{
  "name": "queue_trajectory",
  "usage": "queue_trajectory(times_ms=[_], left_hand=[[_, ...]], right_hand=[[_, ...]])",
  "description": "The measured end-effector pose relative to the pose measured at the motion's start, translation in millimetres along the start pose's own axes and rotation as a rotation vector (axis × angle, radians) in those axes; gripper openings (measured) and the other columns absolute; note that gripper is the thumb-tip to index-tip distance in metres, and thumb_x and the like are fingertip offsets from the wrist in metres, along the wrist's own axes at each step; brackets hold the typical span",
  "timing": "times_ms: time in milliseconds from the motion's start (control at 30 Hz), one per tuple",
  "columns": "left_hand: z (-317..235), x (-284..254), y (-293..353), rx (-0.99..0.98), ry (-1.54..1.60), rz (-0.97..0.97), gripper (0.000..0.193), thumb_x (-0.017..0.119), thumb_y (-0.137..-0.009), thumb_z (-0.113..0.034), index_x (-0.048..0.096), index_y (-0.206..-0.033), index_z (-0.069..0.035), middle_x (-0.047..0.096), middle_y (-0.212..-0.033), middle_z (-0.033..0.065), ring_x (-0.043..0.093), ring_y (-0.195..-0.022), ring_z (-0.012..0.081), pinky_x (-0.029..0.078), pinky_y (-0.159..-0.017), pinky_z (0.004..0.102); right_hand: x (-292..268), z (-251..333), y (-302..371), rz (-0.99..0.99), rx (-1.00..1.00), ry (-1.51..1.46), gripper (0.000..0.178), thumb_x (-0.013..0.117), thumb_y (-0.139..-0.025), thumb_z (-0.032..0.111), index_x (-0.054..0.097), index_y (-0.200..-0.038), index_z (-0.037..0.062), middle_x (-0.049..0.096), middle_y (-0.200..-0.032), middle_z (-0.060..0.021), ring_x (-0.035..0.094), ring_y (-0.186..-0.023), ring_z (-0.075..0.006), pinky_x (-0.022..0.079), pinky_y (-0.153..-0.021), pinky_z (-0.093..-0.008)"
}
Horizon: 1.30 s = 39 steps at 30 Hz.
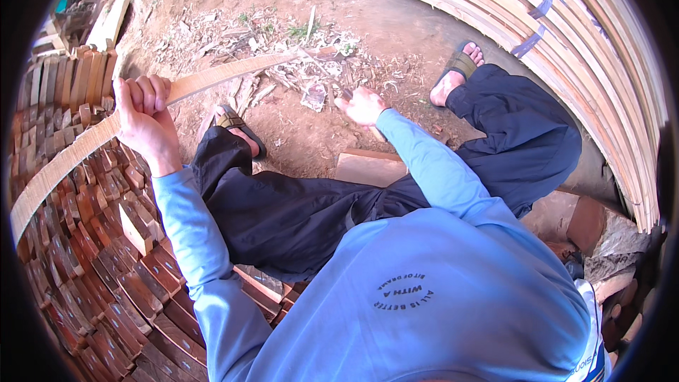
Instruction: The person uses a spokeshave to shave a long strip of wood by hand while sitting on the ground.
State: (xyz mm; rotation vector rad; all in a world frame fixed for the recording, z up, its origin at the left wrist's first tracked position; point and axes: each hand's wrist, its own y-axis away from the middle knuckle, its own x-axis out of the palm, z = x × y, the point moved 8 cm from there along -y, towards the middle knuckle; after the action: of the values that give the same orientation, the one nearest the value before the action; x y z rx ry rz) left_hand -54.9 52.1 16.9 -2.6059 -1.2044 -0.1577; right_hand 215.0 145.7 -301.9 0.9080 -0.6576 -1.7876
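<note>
Stacked brown wooden blocks are at the left, below one end of the long, flat, pale wooden strip. Its other end extends over pale, thin wood shavings in front. Long pale wooden boards lie at the right.

On my feed, I have bare ground past the far tip of the pale wooden strip, until long stacked planks bar its right. Wooden blocks crowd its left end; a sandalled foot obstructs its near side.
</note>
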Motion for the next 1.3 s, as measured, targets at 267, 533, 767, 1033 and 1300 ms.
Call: queue_trajectory(times_ms=[267, 533, 767, 1033, 1300], left_hand=[[-1, 3, -2, -0.003, 0.006, 0.016, 0.045, 0.039, -0.103, -0.023, 0.024, -0.062, -0.013, 0.021, -0.057, 0.0005, 0.025, -0.055, 0.0137, 0.031, -0.060, 0.0318], [-2, -2, 2, 0.000, -0.005, -0.025, 0.043, 0.038, -0.102, -0.019, 0.023, -0.062, -0.014, 0.019, -0.058, -0.0002, 0.023, -0.056, 0.0137, 0.029, -0.062, 0.0317], [0, 9, 0, 0.008, -0.006, 0.036, 0.043, 0.039, -0.102, -0.019, 0.023, -0.062, -0.014, 0.019, -0.057, -0.0003, 0.023, -0.055, 0.0136, 0.029, -0.061, 0.0317], [1, -6, 0, -0.001, 0.029, -0.002, 0.045, 0.040, -0.102, -0.022, 0.023, -0.061, -0.014, 0.020, -0.056, -0.0003, 0.023, -0.055, 0.0134, 0.027, -0.060, 0.0316], [-2, 5, 6, 0.020, 0.003, -0.016, 0.045, 0.040, -0.101, -0.022, 0.023, -0.061, -0.014, 0.020, -0.056, -0.0005, 0.023, -0.055, 0.0133, 0.027, -0.060, 0.0316]], right_hand=[[35, -34, -32, -0.184, 0.040, 0.037, 0.038, 0.057, -0.089, 0.034, 0.066, -0.094, -0.0026, 0.068, -0.083, -0.0229, 0.068, -0.086, -0.0342, 0.052, -0.081, -0.0436], [32, -4, -22, 0.040, -0.084, -0.589, 0.044, 0.060, -0.091, 0.042, 0.059, -0.076, -0.0002, 0.057, -0.060, -0.0099, 0.053, -0.042, -0.0183, 0.045, -0.040, -0.0338], [30, -49, -67, -0.384, -0.120, 0.186, 0.040, 0.058, -0.090, 0.039, 0.067, -0.092, -0.0001, 0.067, -0.075, -0.0185, 0.066, -0.057, -0.0242, 0.055, -0.062, -0.0371], [19, -7, -20, -0.050, 0.018, -0.301, 0.043, 0.057, -0.091, 0.038, 0.063, -0.077, -0.0023, 0.059, -0.056, -0.0131, 0.059, -0.046, -0.0225, 0.052, -0.055, -0.0370], [38, -50, -66, -0.293, 0.007, 0.112, 0.039, 0.059, -0.086, 0.035, 0.068, -0.103, 0.0014, 0.069, -0.094, -0.0197, 0.068, -0.092, -0.0327, 0.053, -0.087, -0.0415]])
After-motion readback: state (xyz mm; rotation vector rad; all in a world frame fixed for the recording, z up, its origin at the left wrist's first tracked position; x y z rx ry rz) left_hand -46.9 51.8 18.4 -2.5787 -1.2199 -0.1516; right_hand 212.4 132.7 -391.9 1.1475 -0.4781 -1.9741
